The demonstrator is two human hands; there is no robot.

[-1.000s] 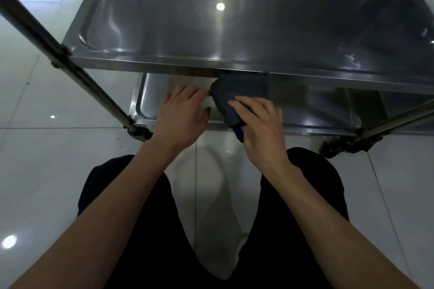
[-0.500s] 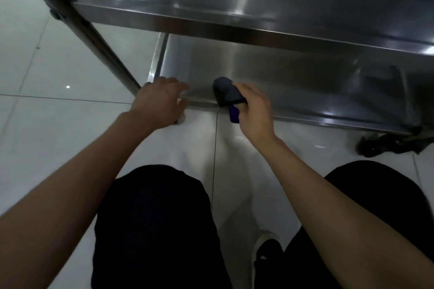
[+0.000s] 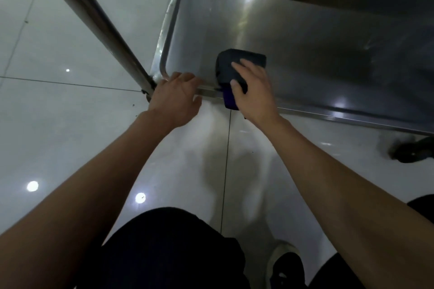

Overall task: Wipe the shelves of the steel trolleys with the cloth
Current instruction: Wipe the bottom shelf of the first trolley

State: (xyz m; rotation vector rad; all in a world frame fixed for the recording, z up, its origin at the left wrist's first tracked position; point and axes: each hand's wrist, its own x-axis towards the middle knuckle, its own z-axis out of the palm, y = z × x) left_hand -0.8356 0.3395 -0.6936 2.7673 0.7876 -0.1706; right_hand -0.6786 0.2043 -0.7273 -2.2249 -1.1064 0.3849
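Since half a second ago our right hand (image 3: pixel 254 91) has pushed the folded dark blue cloth (image 3: pixel 237 68) further onto the lower steel trolley shelf (image 3: pixel 305 37), near its front left corner. The fingers lie fairly flat on top and the thumb pinches its near edge, while our left hand (image 3: pixel 175 96) grips the shelf rim beside the steel leg (image 3: pixel 98 28). We judge the cloth soft and light, so it is best held under the flat palm, as it may bunch on smooth metal.

Bare forearms, black trousers (image 3: pixel 164 248), one black shoe (image 3: pixel 287 267) with a white toe cap.
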